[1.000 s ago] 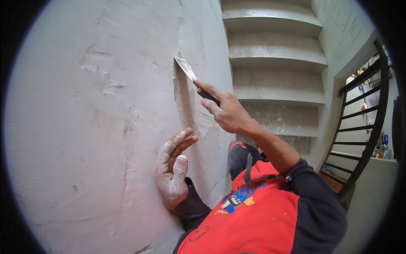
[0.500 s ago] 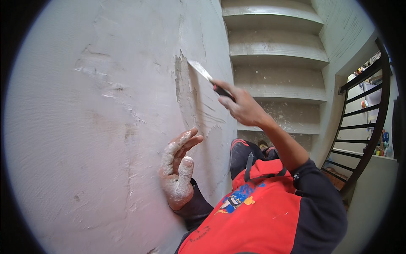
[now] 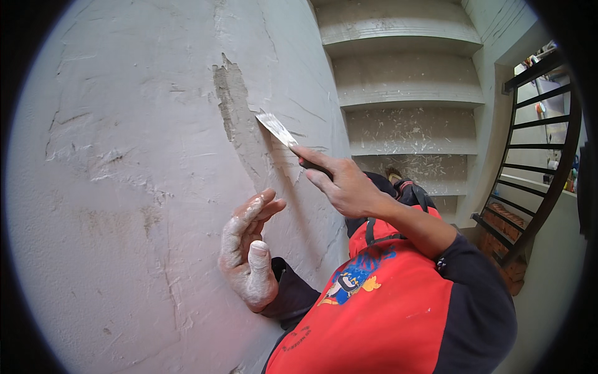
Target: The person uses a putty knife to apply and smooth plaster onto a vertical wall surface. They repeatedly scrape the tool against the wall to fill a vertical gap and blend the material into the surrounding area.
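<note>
My right hand [image 3: 349,185] is closed around the dark handle of a putty knife [image 3: 278,129], with the thumb on top. The knife's whitened blade rests on the pale wall [image 3: 124,262], at the right edge of a long grey patch [image 3: 233,103] where the coating is gone. Below that patch, my left hand [image 3: 250,249] is raised beside the wall, fingers slightly curved and thumb apart, holding nothing. White powder coats its thumb and index-finger side. Whether its back touches the wall, I cannot tell.
Concrete steps [image 3: 405,128], scattered with white flakes, run along the wall's right side. Farther right is a dark metal railing [image 3: 541,146] in an opening. My foot [image 3: 393,174] is on the stairs. Cracks and rough ridges [image 3: 115,159] mark the wall.
The putty knife has moved down along the grey patch, and its blade sits lower and farther right of the patch's top. My left hand keeps its pose. The whole view has shifted slightly.
</note>
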Motion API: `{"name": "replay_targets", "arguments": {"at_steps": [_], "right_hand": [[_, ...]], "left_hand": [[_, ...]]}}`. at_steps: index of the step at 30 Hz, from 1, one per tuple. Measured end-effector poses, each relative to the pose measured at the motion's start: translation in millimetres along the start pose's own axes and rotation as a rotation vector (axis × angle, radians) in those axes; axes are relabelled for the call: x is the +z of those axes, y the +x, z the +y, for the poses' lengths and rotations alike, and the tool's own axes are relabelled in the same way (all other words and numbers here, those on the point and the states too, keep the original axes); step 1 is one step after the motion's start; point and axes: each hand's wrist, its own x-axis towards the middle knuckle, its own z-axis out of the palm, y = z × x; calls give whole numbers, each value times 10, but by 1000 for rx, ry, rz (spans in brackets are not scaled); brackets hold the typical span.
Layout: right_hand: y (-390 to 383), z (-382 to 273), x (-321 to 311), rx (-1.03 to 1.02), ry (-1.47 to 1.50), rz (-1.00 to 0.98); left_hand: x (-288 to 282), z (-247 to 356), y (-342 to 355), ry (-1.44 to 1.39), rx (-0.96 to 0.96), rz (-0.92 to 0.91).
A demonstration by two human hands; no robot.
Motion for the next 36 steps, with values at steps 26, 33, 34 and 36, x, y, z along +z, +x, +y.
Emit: {"name": "replay_targets", "arguments": {"at_steps": [26, 33, 34, 36], "right_hand": [[159, -102, -169, -2, -81, 20], [142, -243, -202, 108, -19, -73], [128, -291, -228, 125, -15, -89], [378, -182, -202, 28, -63, -16]], "left_hand": [[85, 107, 41, -42, -60, 16], [87, 50, -6, 10, -30, -27], [90, 48, 14, 8, -22, -27], [98, 41, 44, 2, -19, -27]]}}
